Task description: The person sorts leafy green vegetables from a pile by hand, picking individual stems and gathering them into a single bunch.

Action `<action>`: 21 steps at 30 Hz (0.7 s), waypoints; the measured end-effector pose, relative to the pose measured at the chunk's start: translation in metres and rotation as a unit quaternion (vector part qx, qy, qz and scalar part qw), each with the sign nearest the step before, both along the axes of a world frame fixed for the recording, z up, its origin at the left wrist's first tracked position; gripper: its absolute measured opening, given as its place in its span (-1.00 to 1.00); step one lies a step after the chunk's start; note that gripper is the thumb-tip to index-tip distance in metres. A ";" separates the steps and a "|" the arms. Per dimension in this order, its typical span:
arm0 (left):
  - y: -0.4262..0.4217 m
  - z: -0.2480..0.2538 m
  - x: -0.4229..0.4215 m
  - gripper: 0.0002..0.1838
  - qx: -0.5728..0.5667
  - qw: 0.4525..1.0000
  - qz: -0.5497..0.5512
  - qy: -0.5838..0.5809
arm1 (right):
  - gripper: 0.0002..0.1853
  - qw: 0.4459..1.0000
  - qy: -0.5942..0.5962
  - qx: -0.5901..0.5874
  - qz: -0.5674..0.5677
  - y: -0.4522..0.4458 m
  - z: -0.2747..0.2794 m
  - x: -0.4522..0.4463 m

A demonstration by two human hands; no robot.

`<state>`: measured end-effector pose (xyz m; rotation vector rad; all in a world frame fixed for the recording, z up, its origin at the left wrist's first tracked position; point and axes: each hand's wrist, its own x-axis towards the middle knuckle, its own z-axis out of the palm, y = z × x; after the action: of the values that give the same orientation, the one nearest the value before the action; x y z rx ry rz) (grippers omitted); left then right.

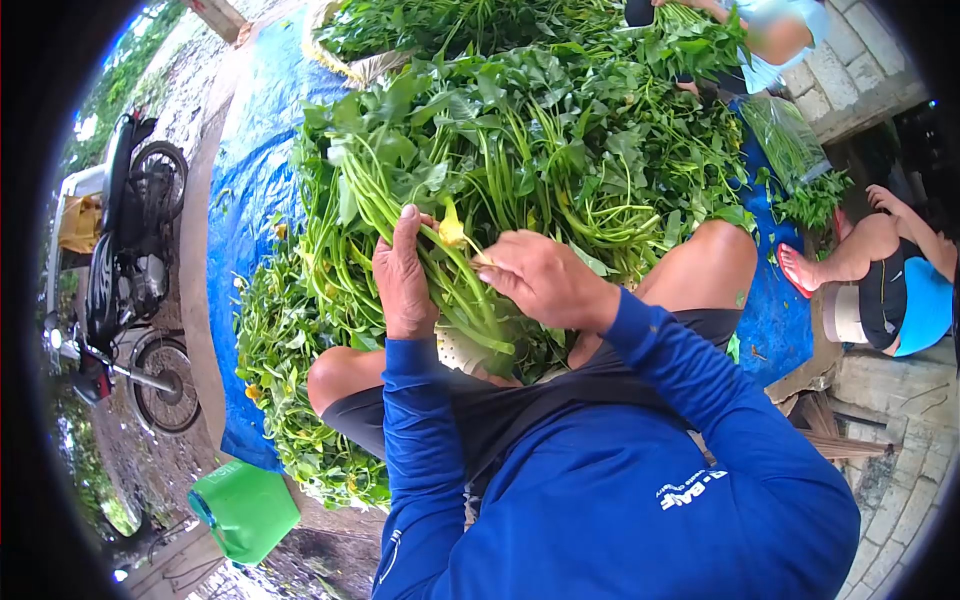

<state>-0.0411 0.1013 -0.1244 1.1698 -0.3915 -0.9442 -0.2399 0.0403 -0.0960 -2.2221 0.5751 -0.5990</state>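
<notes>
My left hand (405, 275) is closed round a bunch of long green leafy stems (478, 312), its thumb pointing up along them. The cut ends of the bunch point down towards my lap, and its leaves reach away over the pile. Beside it, my right hand (555, 280) pinches the thin stalk of a yellow leaf (452, 225), which lies against the stems. Just beyond both hands spreads a large heap of leafy greens (520, 130). Below the bunch, between my legs, part of a cream perforated surface (456, 350) shows; its full shape is hidden.
A blue tarp (245, 190) lies under the heap. At left stands a motorcycle (130, 270); a green plastic container (245, 510) is at lower left. One person (795, 25) holds greens at top right, near a plastic bag of greens (785, 140). Another person (925, 290) sits at right.
</notes>
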 end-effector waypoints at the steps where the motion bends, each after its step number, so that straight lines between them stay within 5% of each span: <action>1: 0.001 -0.002 0.000 -0.68 0.008 0.999 0.017 -0.028 | -0.78 0.999 0.020 -0.044 -0.001 0.007 -0.001 -0.005; 9: 0.019 0.022 0.016 -0.60 0.046 0.998 0.008 -0.036 | -0.82 0.995 0.023 -0.088 -0.045 0.016 -0.020 -0.050; 10: 0.020 0.023 0.017 -0.59 0.038 0.998 -0.031 -0.036 | -0.77 0.955 0.044 0.265 -0.127 0.016 0.007 -0.045; 11: 0.023 0.024 0.010 -0.60 0.021 0.999 -0.043 0.003 | -0.77 0.906 -0.055 0.388 -0.163 0.007 0.012 -0.033; 15: 0.023 0.016 -0.008 -0.63 0.014 0.992 -0.109 -0.058 | -0.69 0.957 -0.113 0.223 -0.145 -0.038 0.038 0.020; 17: 0.023 0.013 -0.014 -0.68 0.016 0.986 -0.150 -0.076 | -0.74 0.964 -0.061 0.231 -0.120 -0.056 0.054 0.047; 21: 0.027 0.021 -0.025 -0.66 0.021 0.984 -0.163 -0.075 | -0.72 0.906 -0.218 0.347 -0.106 -0.074 0.019 0.093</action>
<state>-0.0664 0.1285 -0.1034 1.2421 -0.7018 -1.1545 -0.1465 -0.0340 -0.0770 -1.3132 0.6657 -0.8197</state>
